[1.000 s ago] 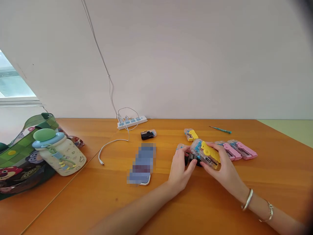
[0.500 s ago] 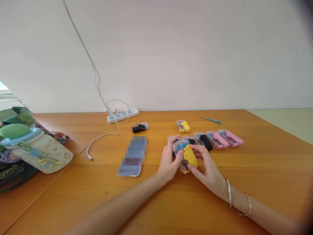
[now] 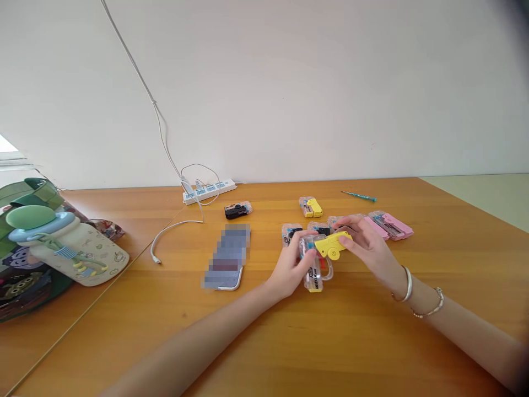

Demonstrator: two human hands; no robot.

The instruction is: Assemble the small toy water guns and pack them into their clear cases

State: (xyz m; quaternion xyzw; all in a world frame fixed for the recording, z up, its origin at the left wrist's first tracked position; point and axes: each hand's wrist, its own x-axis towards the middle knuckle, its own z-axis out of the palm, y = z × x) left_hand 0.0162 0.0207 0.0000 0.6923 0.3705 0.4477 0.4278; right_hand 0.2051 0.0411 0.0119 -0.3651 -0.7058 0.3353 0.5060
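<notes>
A folding toy water gun (image 3: 313, 277) with a clear body, blue parts inside and a yellow folding piece (image 3: 332, 246) is between my hands above the table. My left hand (image 3: 291, 264) grips the clear body, thumb across its front. The yellow piece is swung out to the right, and my right hand (image 3: 363, 242) pinches its far end between thumb and fingers. A red trigger and a clear looped guard (image 3: 329, 271) show below the yellow piece. Just behind my hands lie black-and-clear water guns (image 3: 291, 232) and pink ones (image 3: 392, 225), partly covered by my fingers.
Farther back lie a black water gun (image 3: 238, 210), a yellow one (image 3: 311, 207) and a teal screwdriver (image 3: 360, 196). To the left are a phone (image 3: 227, 259), a white cable (image 3: 177, 223), a power strip (image 3: 210, 191), a bottle (image 3: 91, 251) and a green bag (image 3: 31, 193).
The yellow piece, folded against the clear body before, is now swung out, exposing the red trigger and guard. My right hand has moved right and up with it; my left hand keeps its hold.
</notes>
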